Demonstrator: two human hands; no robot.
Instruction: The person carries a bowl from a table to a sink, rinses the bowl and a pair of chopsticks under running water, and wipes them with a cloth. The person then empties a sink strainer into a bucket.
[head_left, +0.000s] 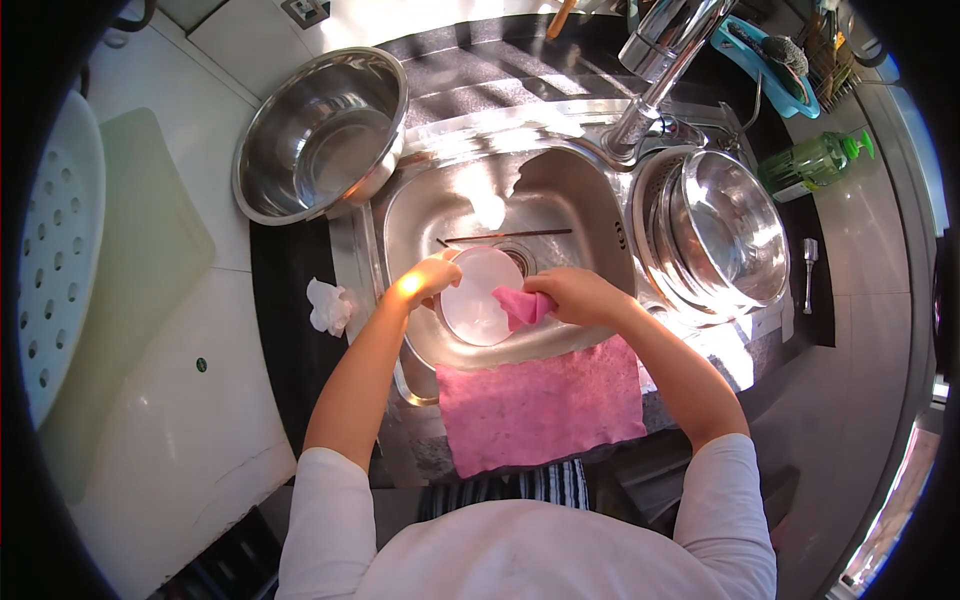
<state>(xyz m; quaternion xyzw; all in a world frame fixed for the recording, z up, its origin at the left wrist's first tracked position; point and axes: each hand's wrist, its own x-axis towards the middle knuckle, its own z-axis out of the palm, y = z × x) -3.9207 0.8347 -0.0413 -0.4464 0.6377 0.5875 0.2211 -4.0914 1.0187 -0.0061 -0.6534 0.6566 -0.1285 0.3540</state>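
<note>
Over the stainless steel sink (600, 225), my left hand (426, 281) grips the rim of a white bowl (472, 296), whose open side faces up towards me. My right hand (581, 294) holds a bunched pink cloth (525, 306) at the bowl's right edge. Part of the cloth reaches over the inside of the bowl. A pair of dark chopsticks (517, 235) appears to lie on the sink floor behind the bowl, close to the drain (520, 256). The bowl hides part of the drain.
A large steel basin (330, 161) tilts at the sink's left. Nested steel bowls (731, 225) lean on the right, below the faucet (637, 124). A pink cloth (540, 409) drapes over the front edge. Green soap bottle (806, 165), crumpled white tissue (328, 306) and a cutting board (150, 217) lie around.
</note>
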